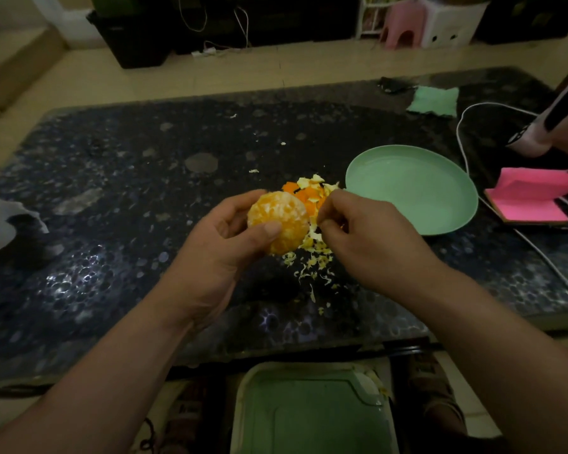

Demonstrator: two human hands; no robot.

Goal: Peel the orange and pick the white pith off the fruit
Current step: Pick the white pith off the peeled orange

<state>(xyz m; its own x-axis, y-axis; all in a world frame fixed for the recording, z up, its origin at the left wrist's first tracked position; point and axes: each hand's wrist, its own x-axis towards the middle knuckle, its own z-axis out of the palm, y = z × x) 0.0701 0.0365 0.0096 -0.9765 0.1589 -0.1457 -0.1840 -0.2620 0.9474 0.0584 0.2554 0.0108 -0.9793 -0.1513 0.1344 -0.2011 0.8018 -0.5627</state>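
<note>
My left hand [225, 239] grips a peeled orange [281, 216] above the dark table, thumb across its front. White pith patches still show on the fruit. Just right of the orange, my right hand [358, 231] has its fingertips pinched together; a bit of pith between them is too small to tell. Orange peel pieces [305, 191] lie on the table behind the hands. Pale pith shreds [312, 260] are scattered below and between them.
A green plate [440, 204] sits right of the hands on the dark patterned table [145, 191]. Pink sticky notes [532, 201], a white cable [463, 139] and a green cloth [435, 101] lie at the right. A green bin [309, 411] stands under the table's near edge.
</note>
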